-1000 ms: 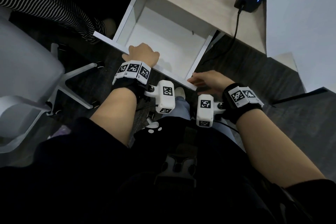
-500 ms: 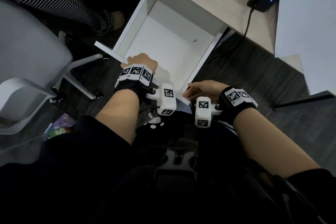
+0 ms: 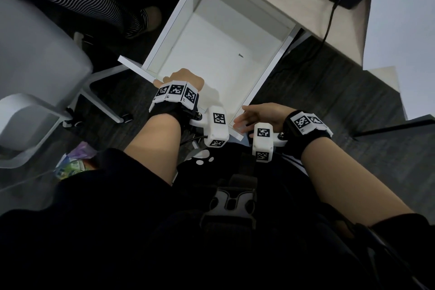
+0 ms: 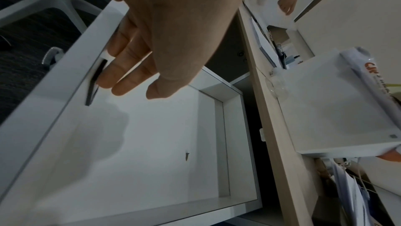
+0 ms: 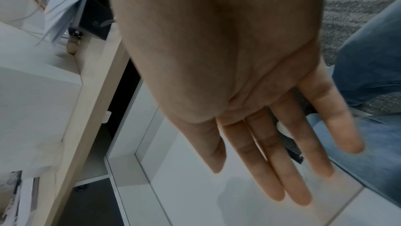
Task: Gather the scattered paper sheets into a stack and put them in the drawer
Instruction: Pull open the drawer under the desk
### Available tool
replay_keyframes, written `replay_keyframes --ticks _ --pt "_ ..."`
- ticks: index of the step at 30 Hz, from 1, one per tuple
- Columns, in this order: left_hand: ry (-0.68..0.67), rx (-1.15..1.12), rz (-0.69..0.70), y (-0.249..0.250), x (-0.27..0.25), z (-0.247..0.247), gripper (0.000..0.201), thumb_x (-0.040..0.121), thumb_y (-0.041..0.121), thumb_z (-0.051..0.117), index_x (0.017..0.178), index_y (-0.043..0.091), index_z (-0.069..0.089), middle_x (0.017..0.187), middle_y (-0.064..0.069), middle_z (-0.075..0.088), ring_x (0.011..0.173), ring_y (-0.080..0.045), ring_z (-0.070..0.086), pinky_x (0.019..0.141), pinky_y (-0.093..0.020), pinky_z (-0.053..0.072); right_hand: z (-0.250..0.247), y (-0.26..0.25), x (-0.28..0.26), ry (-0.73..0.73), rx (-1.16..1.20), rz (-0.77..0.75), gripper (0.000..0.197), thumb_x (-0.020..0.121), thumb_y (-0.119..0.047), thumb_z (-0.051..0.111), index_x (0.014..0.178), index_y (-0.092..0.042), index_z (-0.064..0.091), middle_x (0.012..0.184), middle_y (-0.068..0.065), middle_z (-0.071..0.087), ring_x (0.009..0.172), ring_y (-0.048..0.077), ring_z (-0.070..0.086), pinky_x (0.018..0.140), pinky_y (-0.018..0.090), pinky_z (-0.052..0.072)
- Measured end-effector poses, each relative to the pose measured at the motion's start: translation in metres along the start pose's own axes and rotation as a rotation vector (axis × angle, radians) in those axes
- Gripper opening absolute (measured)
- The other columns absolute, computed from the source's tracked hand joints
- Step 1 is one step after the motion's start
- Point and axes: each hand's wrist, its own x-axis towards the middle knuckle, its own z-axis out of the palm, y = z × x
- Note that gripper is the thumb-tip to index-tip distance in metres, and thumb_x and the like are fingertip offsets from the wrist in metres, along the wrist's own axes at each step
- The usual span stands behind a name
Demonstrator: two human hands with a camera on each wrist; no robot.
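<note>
fingers (image 4: 121, 68) hooked on drawer (image 3: 263, 73) front | chair (image 3: 35, 54) left

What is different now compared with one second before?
The drawer has slid further out toward the person, drawn by the left hand, whose fingers hook its front panel. The right hand stays open at the drawer's right front corner. The drawer still holds no paper.

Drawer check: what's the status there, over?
Left hand grips drawer front. Right hand open at its corner. Drawer open, no paper sheets inside; one small screw.
</note>
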Motion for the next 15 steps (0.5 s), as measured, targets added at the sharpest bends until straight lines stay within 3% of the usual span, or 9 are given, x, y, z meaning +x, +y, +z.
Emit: replay_keyframes --ticks 3,6,8,10,12,15 --pt "-0.055 -0.108 0.018 0.011 0.003 0.001 0.028 0.056 0.026 0.045 0.073 0.015 0.065 0.079 -0.001 0.073 0.082 -0.023 0.064 0.104 -0.045 0.037 -0.002 -0.004 -0.013 0.074 0.075 -0.077 0.037 0.101 -0.032 0.039 0.087 -0.007 0.062 0.088 0.006 0.067 0.076 0.015 0.061 0.052 0.019 0.053" --pt "-0.076 -0.196 0.085 0.031 -0.010 -0.001 0.026 0.067 0.025 0.049 0.082 0.012 0.065 0.075 -0.002 0.071 0.070 -0.023 0.060 0.098 -0.040 0.046 -0.012 -0.006 -0.027 0.197 0.087 -0.191 0.035 0.099 -0.032 0.042 0.085 -0.010 0.065 0.091 0.003 0.069 0.081 0.017 0.064 0.068 0.025 0.048" --pt "-0.095 -0.262 0.152 0.047 -0.022 -0.004 0.026 0.076 0.022 0.050 0.090 0.007 0.065 0.078 -0.003 0.071 0.077 -0.023 0.066 0.093 -0.034 0.051 -0.019 -0.008 -0.040 0.257 0.078 -0.250 0.031 0.098 -0.033 0.044 0.087 -0.013 0.066 0.095 0.002 0.070 0.089 0.020 0.064 0.074 0.028 0.047" --pt "-0.082 -0.296 0.207 0.064 -0.031 -0.005 0.018 0.076 0.020 0.050 0.079 0.008 0.062 0.087 -0.007 0.073 0.086 -0.027 0.069 0.090 -0.034 0.053 -0.027 -0.010 -0.053 0.320 0.077 -0.304 0.026 0.097 -0.032 0.048 0.097 -0.012 0.065 0.106 0.004 0.069 0.100 0.022 0.062 0.078 0.029 0.049" --pt "-0.024 -0.330 0.293 0.083 -0.043 -0.002 0.013 0.076 0.020 0.050 0.074 0.012 0.061 0.088 -0.007 0.072 0.082 -0.028 0.067 0.088 -0.036 0.052 -0.037 -0.011 -0.069 0.395 0.078 -0.379 0.028 0.096 -0.030 0.050 0.111 -0.011 0.063 0.118 0.008 0.066 0.107 0.024 0.061 0.082 0.029 0.049" --pt "0.074 -0.387 0.419 0.113 -0.062 0.005 0.019 0.080 0.019 0.049 0.086 0.013 0.066 0.092 -0.008 0.072 0.086 -0.030 0.066 0.089 -0.037 0.053 -0.056 -0.008 -0.092 0.507 0.071 -0.524 0.029 0.098 -0.026 0.048 0.120 -0.010 0.060 0.121 0.010 0.064 0.104 0.022 0.062 0.079 0.026 0.049"
